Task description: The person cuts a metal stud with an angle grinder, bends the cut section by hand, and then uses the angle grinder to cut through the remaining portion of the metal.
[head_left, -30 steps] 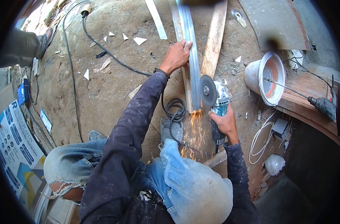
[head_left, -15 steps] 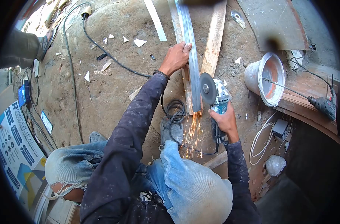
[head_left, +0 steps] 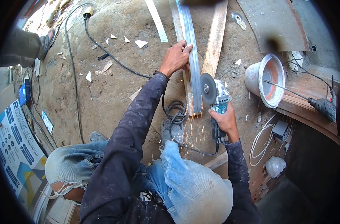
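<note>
My left hand (head_left: pixel 177 56) is closed around long silver metal strips (head_left: pixel 194 71), which lie lengthwise over a wooden plank (head_left: pixel 186 89). In my right hand (head_left: pixel 224 118) is an angle grinder (head_left: pixel 219 100), gripped by its body. Its grey cutting disc (head_left: pixel 208 89) stands upright right at the right-hand edge of the strips, near their lower end. Thin orange sparks (head_left: pixel 192 130) scatter below that end, over my shoe (head_left: pixel 172 131). The grinder's black cord runs down and left, toward a loose coil (head_left: pixel 174 112) beside the shoe.
A second plank (head_left: pixel 215 41) lies right of the strips. Farther right stand a white bucket (head_left: pixel 254 76) and a drill (head_left: pixel 323 107) with a long bit. A cable (head_left: pixel 114 58) crosses the ground at left. Another person's leg (head_left: pixel 22 48) shows at upper left.
The spark stream below the metal strips has thinned from a dense bright spray to sparse streaks. Both hands and the grinder have hardly moved.
</note>
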A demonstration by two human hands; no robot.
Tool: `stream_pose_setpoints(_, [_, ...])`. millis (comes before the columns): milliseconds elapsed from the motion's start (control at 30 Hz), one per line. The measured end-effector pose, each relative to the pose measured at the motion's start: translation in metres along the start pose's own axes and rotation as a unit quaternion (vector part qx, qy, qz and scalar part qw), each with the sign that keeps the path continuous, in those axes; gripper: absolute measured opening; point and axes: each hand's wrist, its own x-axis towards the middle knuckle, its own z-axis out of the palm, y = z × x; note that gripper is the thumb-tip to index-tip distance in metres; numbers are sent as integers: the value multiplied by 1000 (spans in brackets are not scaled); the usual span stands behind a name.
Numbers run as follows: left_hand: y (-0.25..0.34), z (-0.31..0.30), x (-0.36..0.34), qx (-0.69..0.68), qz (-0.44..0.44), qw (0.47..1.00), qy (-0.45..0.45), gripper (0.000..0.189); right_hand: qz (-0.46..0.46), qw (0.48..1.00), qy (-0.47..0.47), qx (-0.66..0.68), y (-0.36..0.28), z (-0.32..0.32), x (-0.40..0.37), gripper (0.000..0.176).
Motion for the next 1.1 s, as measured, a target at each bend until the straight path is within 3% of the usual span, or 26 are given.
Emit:
stream_pose_setpoints(400, [-1,0,0,5,-15,1000,-1,31,-30,1000,-3,8,-15,-1,13,61])
stream_pose_setpoints(500, [0,2,-2,29,35,999,25,29,-23,1000,-5,11,-16,-1,14,60])
stream_pose_setpoints(567, [3,1,-3,-11,-12,1000,9,28,-20,1000,-4,6,-19,-1,13,59])
stream_pose_setpoints(1100, [4,1,-3,4,-7,1000,12,29,-33,999,7,-29,-29,-1,21,56])
